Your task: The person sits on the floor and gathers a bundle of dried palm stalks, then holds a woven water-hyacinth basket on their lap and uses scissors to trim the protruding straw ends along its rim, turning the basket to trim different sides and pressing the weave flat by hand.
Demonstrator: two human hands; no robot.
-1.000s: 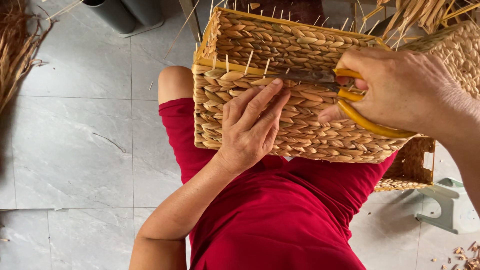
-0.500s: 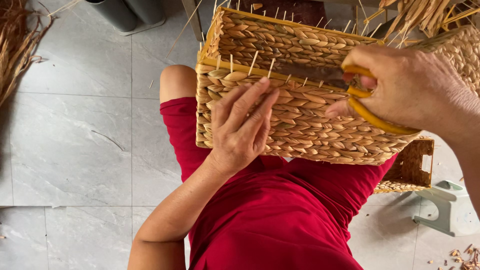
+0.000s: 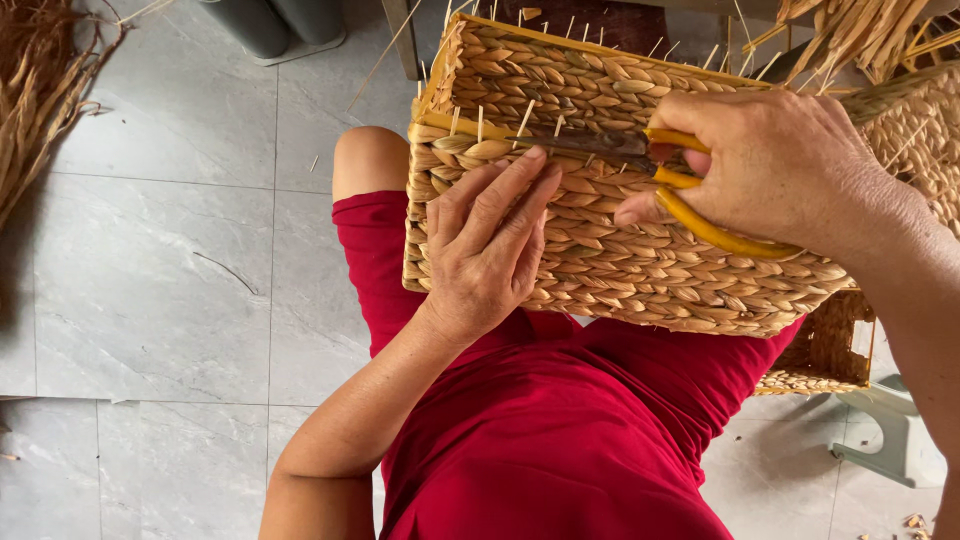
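Note:
A rectangular woven straw basket (image 3: 620, 270) rests on my lap, over my red clothing, with thin stick ends poking out along its upper edge. My left hand (image 3: 487, 240) lies flat against the basket's near side, fingers spread and pointing up toward the rim. My right hand (image 3: 775, 170) grips yellow-handled scissors (image 3: 660, 165), whose dark blades lie along the rim next to my left fingertips.
Dry straw bundles lie at the far left (image 3: 40, 90) and top right (image 3: 860, 30). A second woven basket (image 3: 830, 350) sits behind my right thigh. Grey floor tiles surround me; grey bins (image 3: 270, 25) stand at the top, a small grey stool (image 3: 890, 440) at right.
The basket and both hands have shifted slightly. My left fingers have slid up closer to the rim and the scissor blades.

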